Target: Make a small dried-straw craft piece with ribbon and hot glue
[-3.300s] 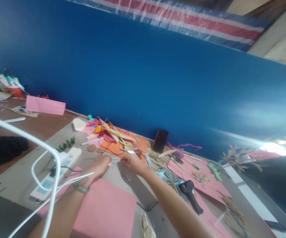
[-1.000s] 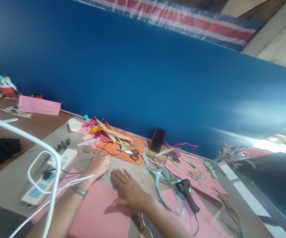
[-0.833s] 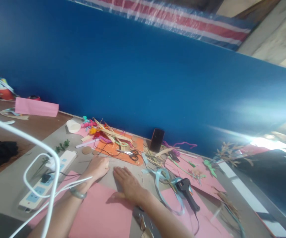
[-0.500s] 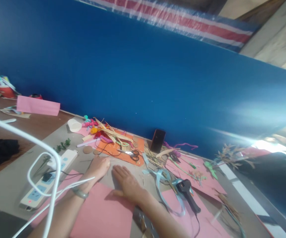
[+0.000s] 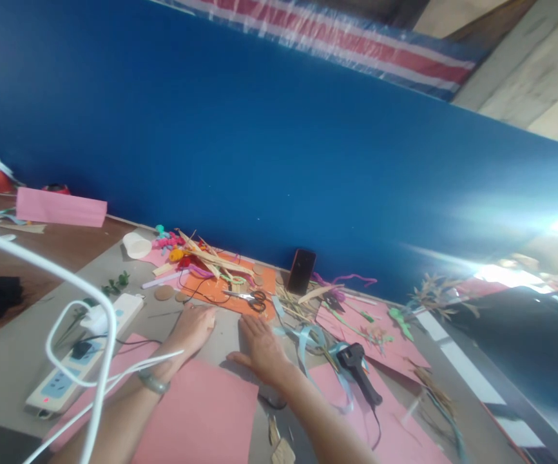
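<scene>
My left hand (image 5: 194,330), with a bracelet at the wrist, rests on the grey tabletop beyond a pink paper sheet (image 5: 202,412). Its fingers are curled in, and whatever they may hold is hidden. My right hand (image 5: 263,349) lies flat on the grey table, fingers stretched out and thumb apart, beyond the pink sheet's right corner. Just past its fingertips are scissors (image 5: 252,299) on an orange sheet (image 5: 218,298). Light blue ribbon (image 5: 303,345) lies to its right.
A white power strip (image 5: 61,386) and a white cable (image 5: 107,328) occupy the left. Pipe cleaners and dry strips (image 5: 206,254) are heaped at the back, near a phone (image 5: 301,272) leaning on the blue partition (image 5: 259,129). A black glue gun (image 5: 360,374) lies right on pink paper.
My right hand has slid right across the table, away from my left hand and towards the scissors. The left hand stays almost in place. The view has turned slightly right.
</scene>
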`<action>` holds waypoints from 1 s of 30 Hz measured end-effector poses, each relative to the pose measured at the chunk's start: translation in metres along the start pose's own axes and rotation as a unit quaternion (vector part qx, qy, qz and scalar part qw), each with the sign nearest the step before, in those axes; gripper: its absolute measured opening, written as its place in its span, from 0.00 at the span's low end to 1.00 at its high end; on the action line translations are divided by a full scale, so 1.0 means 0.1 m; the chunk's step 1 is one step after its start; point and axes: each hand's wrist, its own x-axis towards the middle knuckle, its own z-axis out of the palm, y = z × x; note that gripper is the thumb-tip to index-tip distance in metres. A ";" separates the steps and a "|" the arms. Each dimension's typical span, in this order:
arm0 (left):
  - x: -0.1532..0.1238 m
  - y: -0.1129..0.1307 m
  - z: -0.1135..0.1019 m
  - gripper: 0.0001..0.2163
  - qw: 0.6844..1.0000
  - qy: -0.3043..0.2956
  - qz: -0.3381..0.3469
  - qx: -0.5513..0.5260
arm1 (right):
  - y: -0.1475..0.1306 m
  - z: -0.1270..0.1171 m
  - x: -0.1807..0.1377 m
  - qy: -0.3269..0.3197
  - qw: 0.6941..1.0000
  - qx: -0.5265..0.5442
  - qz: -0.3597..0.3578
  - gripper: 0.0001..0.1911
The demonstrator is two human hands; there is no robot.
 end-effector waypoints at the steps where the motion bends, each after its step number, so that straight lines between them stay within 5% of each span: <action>1: 0.00 0.01 0.00 0.08 1.000 0.004 0.002 -0.001 | -0.01 0.00 0.00 -0.004 1.000 -0.002 0.003 0.43; 9: -0.02 0.05 0.03 0.07 0.999 0.029 0.025 -0.032 | 0.11 -0.06 -0.48 0.025 0.995 -0.033 0.095 0.40; 18: -0.01 0.05 0.05 0.06 0.999 0.011 0.011 -0.034 | 0.88 -0.26 -0.48 0.066 0.979 -0.012 0.192 0.30; 22: -0.01 0.03 0.08 0.07 0.999 0.022 0.018 -0.039 | 0.70 -0.34 -0.45 0.113 0.982 -0.001 0.155 0.21; 26: -0.01 0.02 0.09 0.07 0.999 0.022 0.018 -0.046 | 0.38 -0.36 -0.53 0.008 0.983 -0.021 0.183 0.15; 30: -0.01 0.02 0.10 0.06 0.998 0.030 0.030 -0.043 | 0.42 -0.35 -0.62 -0.034 0.966 -0.053 0.250 0.15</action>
